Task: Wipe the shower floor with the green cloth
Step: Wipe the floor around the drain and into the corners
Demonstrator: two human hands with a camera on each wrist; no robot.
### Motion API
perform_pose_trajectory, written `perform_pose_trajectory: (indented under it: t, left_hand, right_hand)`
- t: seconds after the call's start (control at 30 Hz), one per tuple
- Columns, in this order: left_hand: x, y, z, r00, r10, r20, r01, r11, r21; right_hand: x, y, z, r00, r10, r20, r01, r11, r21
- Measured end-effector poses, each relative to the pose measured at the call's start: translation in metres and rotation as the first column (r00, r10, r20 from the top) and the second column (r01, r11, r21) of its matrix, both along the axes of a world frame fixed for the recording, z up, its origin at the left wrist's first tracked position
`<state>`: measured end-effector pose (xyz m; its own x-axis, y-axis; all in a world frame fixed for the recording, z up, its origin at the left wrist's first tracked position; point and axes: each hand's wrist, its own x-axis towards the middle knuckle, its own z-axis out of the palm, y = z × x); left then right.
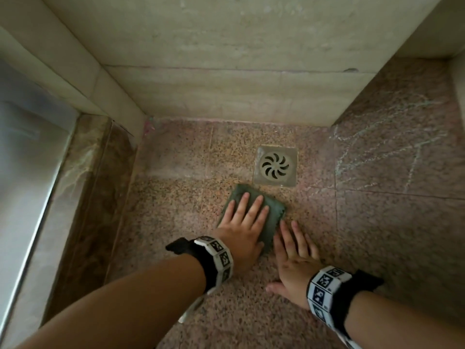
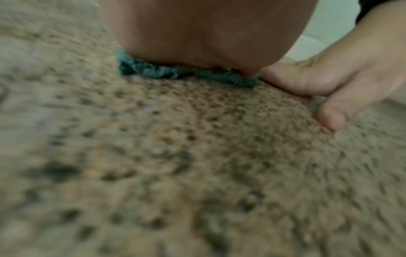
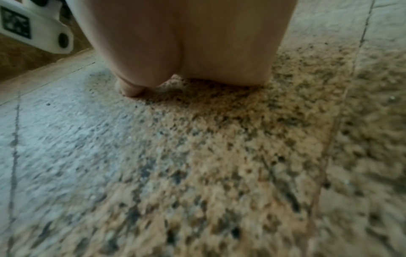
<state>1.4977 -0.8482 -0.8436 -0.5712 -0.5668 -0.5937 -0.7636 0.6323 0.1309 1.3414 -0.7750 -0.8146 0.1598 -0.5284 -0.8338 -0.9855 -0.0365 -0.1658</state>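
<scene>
— Pressing down with the left hand (image 1: 242, 222), is that right?

— Yes. Its fingers lie straight and spread flat on the folded dark green cloth (image 1: 264, 210), pinning it to the speckled pinkish granite shower floor (image 1: 176, 210). The right hand (image 1: 293, 258) rests flat on the bare floor just beside the cloth, fingers straight, holding nothing; I judge it a brace.

— Where exactly is the cloth?

— Just in front of the square metal drain cover with swirl slots (image 1: 275, 165), its far corner nearly touching the frame. The left wrist view shows its near edge (image 2: 153, 71) bunched under the heel of the palm.

— What could go wrong?

— With only a flat palm on it, the cloth may ruck further or slip out on a quick stroke. Pushed forward, a corner might snag on the drain slots. A braced hand could also slide if the stone is wet.

— How does the cloth look?

— A small rectangle, matte, with wavy, frilled edges.
</scene>
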Motion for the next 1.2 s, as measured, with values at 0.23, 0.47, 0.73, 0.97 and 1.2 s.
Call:
perform_pose_trajectory:
  t: [0.23, 0.47, 0.73, 0.97, 1.2]
  left_hand:
    - [0.043, -0.043, 0.001, 0.9, 0.435, 0.006, -0.432, 0.896, -0.105]
    - [0.15, -0.063, 0.006, 0.633, 0.76, 0.152, -0.753, 0.649, -0.109]
    - [0.048, -0.087, -0.007, 0.845, 0.534, -0.022, -0.532, 0.837, -0.132]
    - [-0.02, -0.129, -0.016, 0.947, 0.304, -0.103, -0.319, 0.926, -0.199]
    - [-0.032, -0.136, -0.018, 0.984, 0.146, -0.101, -0.166, 0.958, -0.235]
  right_hand:
    - [-0.024, 0.009, 0.0, 0.997, 0.077, 0.005, -0.075, 0.976, -0.206]
    - [-0.023, 0.004, -0.004, 0.996, 0.084, 0.008, -0.082, 0.986, -0.147]
    - [-0.027, 0.005, -0.015, 0.994, 0.104, 0.038, -0.098, 0.987, -0.129]
    - [-0.031, 0.001, -0.012, 0.996, -0.015, 0.084, 0.022, 0.997, -0.079]
    - [-0.031, -0.002, -0.014, 0.986, 0.078, 0.146, -0.066, 0.994, -0.085]
